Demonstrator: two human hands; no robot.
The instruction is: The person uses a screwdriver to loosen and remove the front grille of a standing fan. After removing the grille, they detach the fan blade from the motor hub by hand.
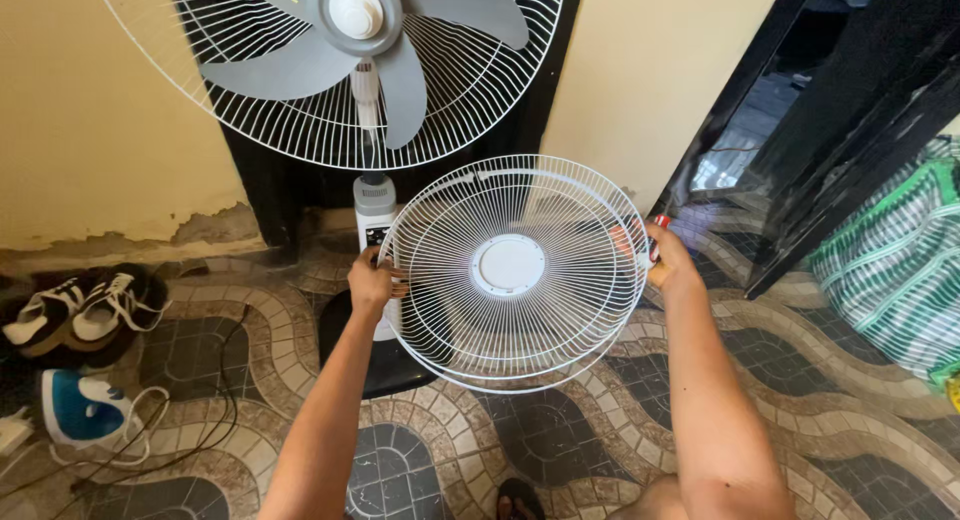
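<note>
From my head camera, looking down, I am holding a round white wire fan guard (510, 270) out in front of me with both arms stretched forward. My left hand (372, 280) is gripping its left rim, fingers curled around the wires. My right hand (665, 260) is clamping the right rim together with a red-handled tool (660, 223). The guard is tilting toward me, just below the standing fan (360, 70), whose grey blades (400, 80) are showing bare against the rear grille. Sneakers (85, 310) and a blue iron (80, 405) are lying on the tiled floor (560, 440) at my left.
</note>
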